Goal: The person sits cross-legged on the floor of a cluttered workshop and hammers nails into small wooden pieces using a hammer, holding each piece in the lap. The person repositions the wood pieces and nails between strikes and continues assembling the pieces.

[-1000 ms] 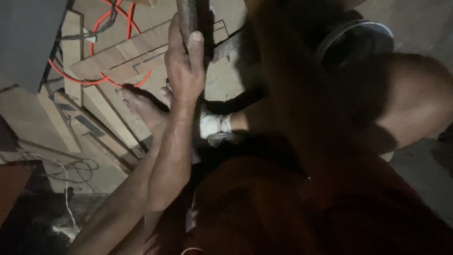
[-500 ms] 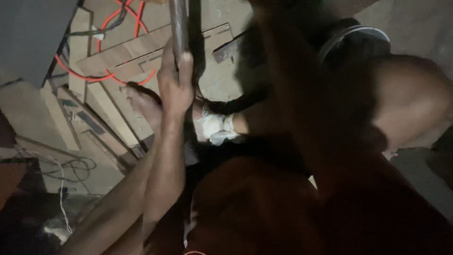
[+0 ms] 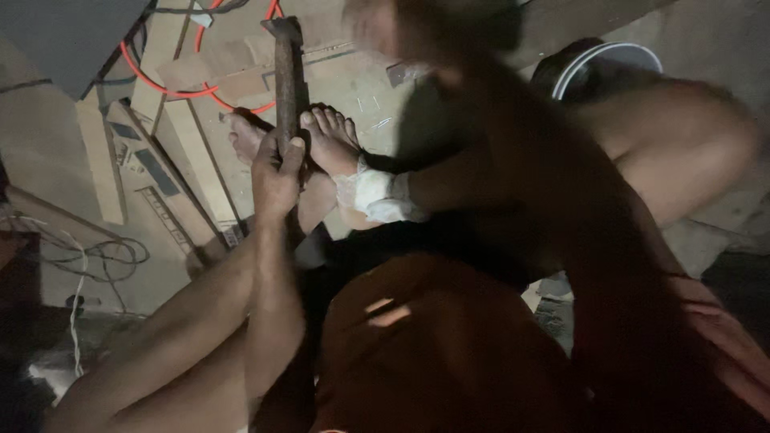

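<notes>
My left hand (image 3: 277, 172) is closed around the lower part of a rusty metal bar (image 3: 289, 80), which stands nearly upright. The bar rises just in front of my bare feet (image 3: 325, 136) on the floor. A white bandage (image 3: 377, 196) wraps one ankle. My right arm crosses the picture as a dark blur. My right hand (image 3: 385, 24) is a smear at the top edge, right of the bar's upper end. Whether it holds anything is hidden by the blur.
Wooden boards (image 3: 100, 160) and offcuts lie on the floor to the left. A red cable (image 3: 160, 84) loops over them, and thin wires (image 3: 96, 252) trail at the far left. A dark round container with a pale rim (image 3: 601, 68) stands at the upper right.
The bar and my left hand sit lower in the picture, so the bar's top end now shows. My feet have come into view, and the blurred right hand appears at the top.
</notes>
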